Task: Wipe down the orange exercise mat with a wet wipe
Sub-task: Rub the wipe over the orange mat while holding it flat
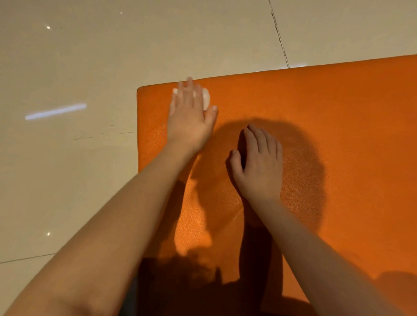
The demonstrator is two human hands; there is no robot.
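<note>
A wipe [206,99] is pressed onto the orange mat [322,114] near its corner by the left hand [189,117], fingers straight; the right hand [261,164] is laid flat on the mat, fingers relaxed

The floor [88,59] is large, glossy beige tiles, split by thin dark grout lines [278,32]. A pale streak of reflected light [55,111] lies across one tile, with small bright glints [48,27] (two higher, one lower) around it.

Orange mat [321,138], white wipe [206,98], glossy beige floor tiles [88,59].
</note>
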